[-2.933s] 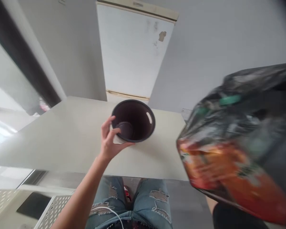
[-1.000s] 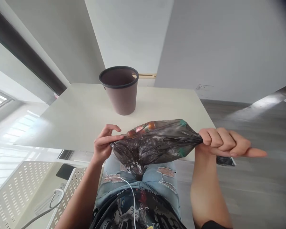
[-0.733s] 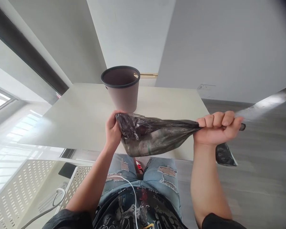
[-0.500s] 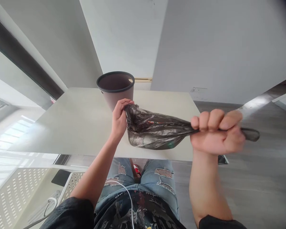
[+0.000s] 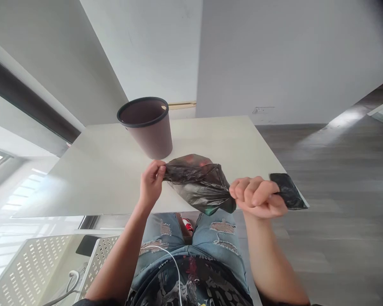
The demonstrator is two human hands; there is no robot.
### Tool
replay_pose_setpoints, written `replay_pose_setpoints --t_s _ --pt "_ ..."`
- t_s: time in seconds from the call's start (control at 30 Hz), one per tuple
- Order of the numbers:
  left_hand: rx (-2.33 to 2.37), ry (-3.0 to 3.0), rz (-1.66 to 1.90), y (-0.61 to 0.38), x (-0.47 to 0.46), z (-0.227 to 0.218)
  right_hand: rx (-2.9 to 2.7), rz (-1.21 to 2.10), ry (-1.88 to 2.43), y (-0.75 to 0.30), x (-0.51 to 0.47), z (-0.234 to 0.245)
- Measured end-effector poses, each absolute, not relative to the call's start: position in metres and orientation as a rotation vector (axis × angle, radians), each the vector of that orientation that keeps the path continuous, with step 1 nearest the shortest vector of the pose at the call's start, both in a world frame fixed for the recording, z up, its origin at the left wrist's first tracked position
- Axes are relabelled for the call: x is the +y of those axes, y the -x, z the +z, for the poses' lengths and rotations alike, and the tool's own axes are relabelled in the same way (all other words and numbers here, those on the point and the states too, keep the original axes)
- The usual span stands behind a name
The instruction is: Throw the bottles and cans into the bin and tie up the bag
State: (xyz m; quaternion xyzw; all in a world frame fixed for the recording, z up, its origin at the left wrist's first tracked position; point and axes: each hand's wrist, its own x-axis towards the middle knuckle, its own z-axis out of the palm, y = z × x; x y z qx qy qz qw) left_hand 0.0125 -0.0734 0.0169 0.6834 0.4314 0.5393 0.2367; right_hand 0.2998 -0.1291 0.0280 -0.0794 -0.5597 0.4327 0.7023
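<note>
A thin black plastic garbage bag [image 5: 199, 185] is stretched between my two hands above the front of the white table [image 5: 92, 170]. Reddish and green things show dimly through its film; what they are I cannot tell. My left hand [image 5: 151, 180] is closed on the bag's left end, thumb and fingers pinching gathered plastic. Around the right end my right hand [image 5: 260, 196] makes a fist. Behind my left hand stands an upright brown trash can [image 5: 156, 138] with a black rim.
A black folded plastic piece [image 5: 287, 191] lies at the table's right front corner. Below left is a white perforated basket [image 5: 35, 263] holding a cable and a dark flat object. A white cord [image 5: 175, 263] hangs over my lap. Walls stand behind the table.
My right hand has moved left and slightly down, closer to my left hand, so the bag is less stretched and bulges. My left hand is lower. The view has shifted a little.
</note>
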Motion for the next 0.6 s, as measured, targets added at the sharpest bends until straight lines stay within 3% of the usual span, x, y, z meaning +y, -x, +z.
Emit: replay_pose_setpoints --t_s 0.13,0.37,0.6 --pt "1.045 -1.504 1.640 -0.007 -0.069 0.031 -1.116 0.837 0.324 -0.326 -0.125 0.034" --pt "0.536 -0.819 1.574 -0.015 -0.037 0.075 -0.947 0.829 0.580 -0.346 -0.090 0.070" --pt "0.512 -0.861 1.461 -0.006 -0.020 0.121 -1.008 0.910 0.626 -0.330 -0.044 0.079"
